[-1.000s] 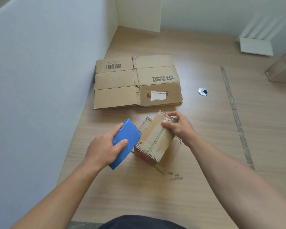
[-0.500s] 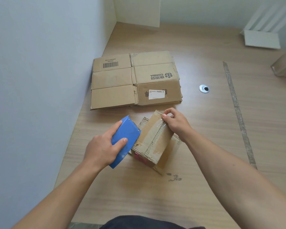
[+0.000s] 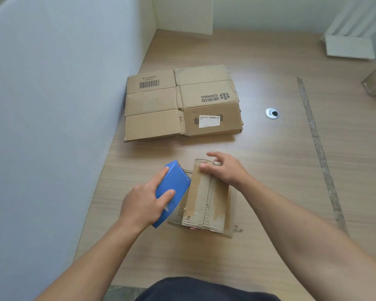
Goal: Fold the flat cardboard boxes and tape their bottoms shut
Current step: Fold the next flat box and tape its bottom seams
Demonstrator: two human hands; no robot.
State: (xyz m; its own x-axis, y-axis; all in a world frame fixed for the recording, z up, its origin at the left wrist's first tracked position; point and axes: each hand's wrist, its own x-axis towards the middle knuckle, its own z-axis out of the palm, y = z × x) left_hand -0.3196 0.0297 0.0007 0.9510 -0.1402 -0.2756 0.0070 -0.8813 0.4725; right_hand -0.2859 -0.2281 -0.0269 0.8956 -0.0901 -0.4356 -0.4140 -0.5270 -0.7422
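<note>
Small brown cardboard box (image 3: 206, 198), taped seam up on the wooden worktop (image 3: 274, 192), long axis running away from the person, far end held and hidden by the right grip (image 3: 225, 171), left grip (image 3: 142, 204) clasping a blue tape dispenser (image 3: 174, 185) beside it, roll unseen.

A wood-grain tabletop (image 3: 269, 170) carries a round metal grommet (image 3: 272, 113) at two o'clock, a worn grey tape strip (image 3: 319, 148) at three and a white slatted object (image 3: 348, 48) at one. A pale partition (image 3: 52, 127) stands at nine.
</note>
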